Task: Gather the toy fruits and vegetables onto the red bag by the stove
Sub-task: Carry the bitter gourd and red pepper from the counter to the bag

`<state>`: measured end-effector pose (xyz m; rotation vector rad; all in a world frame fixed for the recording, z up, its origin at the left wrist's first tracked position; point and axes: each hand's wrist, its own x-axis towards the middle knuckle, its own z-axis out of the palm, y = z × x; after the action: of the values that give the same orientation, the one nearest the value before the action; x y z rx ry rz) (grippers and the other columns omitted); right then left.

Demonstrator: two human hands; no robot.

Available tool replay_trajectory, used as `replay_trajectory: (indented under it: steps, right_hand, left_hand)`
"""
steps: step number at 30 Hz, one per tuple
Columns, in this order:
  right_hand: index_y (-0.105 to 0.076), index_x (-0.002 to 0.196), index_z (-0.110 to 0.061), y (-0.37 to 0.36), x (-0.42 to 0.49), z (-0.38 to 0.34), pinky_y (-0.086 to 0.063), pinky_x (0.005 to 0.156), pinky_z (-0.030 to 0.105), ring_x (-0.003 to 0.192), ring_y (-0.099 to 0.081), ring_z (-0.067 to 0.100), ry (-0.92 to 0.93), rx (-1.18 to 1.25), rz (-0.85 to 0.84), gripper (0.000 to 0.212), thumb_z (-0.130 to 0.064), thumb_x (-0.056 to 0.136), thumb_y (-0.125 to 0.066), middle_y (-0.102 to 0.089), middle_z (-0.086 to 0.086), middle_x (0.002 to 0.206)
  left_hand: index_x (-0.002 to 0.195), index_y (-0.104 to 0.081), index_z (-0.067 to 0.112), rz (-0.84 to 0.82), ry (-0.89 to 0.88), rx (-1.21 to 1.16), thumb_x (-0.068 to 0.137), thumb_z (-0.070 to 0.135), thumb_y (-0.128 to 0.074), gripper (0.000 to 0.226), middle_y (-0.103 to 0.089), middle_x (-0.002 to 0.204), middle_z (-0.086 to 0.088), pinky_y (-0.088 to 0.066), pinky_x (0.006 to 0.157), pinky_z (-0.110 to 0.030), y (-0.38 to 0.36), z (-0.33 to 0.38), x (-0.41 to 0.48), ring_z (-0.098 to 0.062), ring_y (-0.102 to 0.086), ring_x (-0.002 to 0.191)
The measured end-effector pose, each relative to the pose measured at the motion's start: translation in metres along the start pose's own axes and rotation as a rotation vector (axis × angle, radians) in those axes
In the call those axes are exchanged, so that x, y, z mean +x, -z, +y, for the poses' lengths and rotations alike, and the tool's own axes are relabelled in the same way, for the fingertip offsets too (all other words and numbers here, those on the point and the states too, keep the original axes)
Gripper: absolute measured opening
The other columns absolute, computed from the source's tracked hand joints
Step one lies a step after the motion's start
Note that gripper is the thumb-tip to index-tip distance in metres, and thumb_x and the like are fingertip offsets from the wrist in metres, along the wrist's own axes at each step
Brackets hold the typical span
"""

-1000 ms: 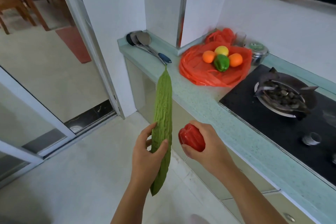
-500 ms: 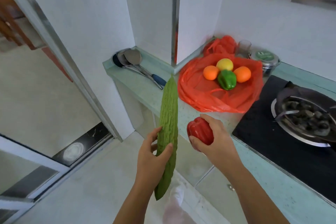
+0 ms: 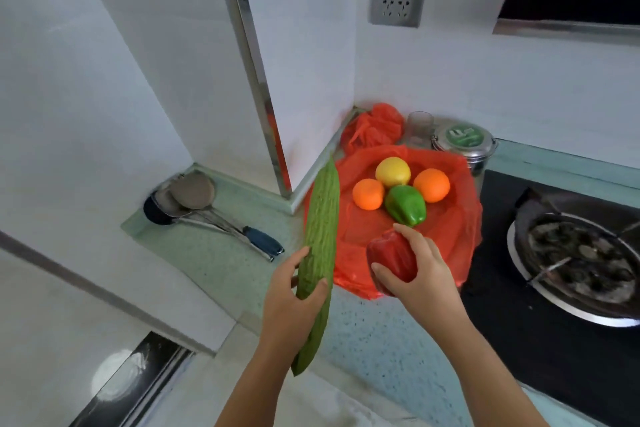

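Two toys are in your grip: left hand (image 3: 289,302) wraps the gourd (image 3: 320,236), right hand (image 3: 420,274) cups the red pepper (image 3: 391,258). Set both on the red bag (image 3: 450,232), at 6 o'clock of the green pepper (image 3: 405,204), where it's bare.

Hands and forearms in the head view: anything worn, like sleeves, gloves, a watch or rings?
No. The left hand and right hand are bare, with no gloves, rings or watch visible. Both forearms are bare right down to the frame's bottom edge; no sleeve shows.
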<state>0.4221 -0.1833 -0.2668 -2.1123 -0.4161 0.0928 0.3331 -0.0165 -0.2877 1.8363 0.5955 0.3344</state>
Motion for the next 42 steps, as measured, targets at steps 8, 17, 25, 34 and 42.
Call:
replay_trajectory:
  steps: [8,17,25,34,42]
  right_hand:
    - [-0.041,0.13,-0.032,-0.006,0.021,0.01,-0.032,0.084,0.018,0.101,-0.041,0.004,-0.115,-0.012,0.067,0.064,-0.033,0.074,-0.073,-0.041,-0.011,0.116]
    - [-0.041,0.13,-0.031,-0.032,0.058,0.009,-0.033,0.083,0.018,0.1,-0.04,0.003,-0.239,-0.067,0.19,0.064,-0.035,0.074,-0.072,-0.042,-0.01,0.112]
    - [-0.041,0.129,-0.034,-0.059,0.093,0.017,-0.034,0.085,0.02,0.104,-0.041,0.005,-0.318,-0.09,0.248,0.062,-0.038,0.075,-0.071,-0.043,-0.01,0.115]
    - [-0.038,0.13,-0.034,-0.073,0.117,0.027,-0.037,0.085,0.021,0.105,-0.043,0.008,-0.407,-0.145,0.263,0.063,-0.042,0.075,-0.069,-0.04,-0.011,0.115]
    - [-0.038,0.132,-0.033,-0.086,0.132,0.039,-0.035,0.084,0.017,0.111,-0.045,0.011,-0.437,-0.16,0.239,0.065,-0.043,0.076,-0.069,-0.042,-0.01,0.122]
  left_hand:
    - [0.122,-0.049,0.037,-0.119,-0.025,0.051,0.082,0.016,-0.067,0.05,-0.051,0.121,0.01,-0.044,0.087,-0.02,-0.002,-0.006,0.055,0.004,-0.048,0.104]
    - [0.128,-0.047,0.035,-0.296,-0.05,0.103,0.082,0.019,-0.067,0.052,-0.049,0.123,0.011,-0.041,0.092,-0.023,-0.004,-0.015,0.141,0.0,-0.045,0.107]
    - [0.129,-0.046,0.034,-0.424,-0.117,0.113,0.084,0.019,-0.065,0.052,-0.042,0.122,0.019,-0.03,0.085,-0.006,-0.015,-0.031,0.211,0.01,-0.038,0.103]
    - [0.129,-0.046,0.031,-0.495,-0.148,0.147,0.083,0.018,-0.065,0.051,-0.042,0.119,0.013,-0.032,0.089,-0.019,-0.039,-0.038,0.252,0.001,-0.039,0.106]
    - [0.129,-0.047,0.022,-0.46,-0.195,0.158,0.082,0.011,-0.066,0.052,-0.044,0.118,0.006,-0.03,0.089,-0.014,-0.065,-0.046,0.261,-0.002,-0.041,0.106]
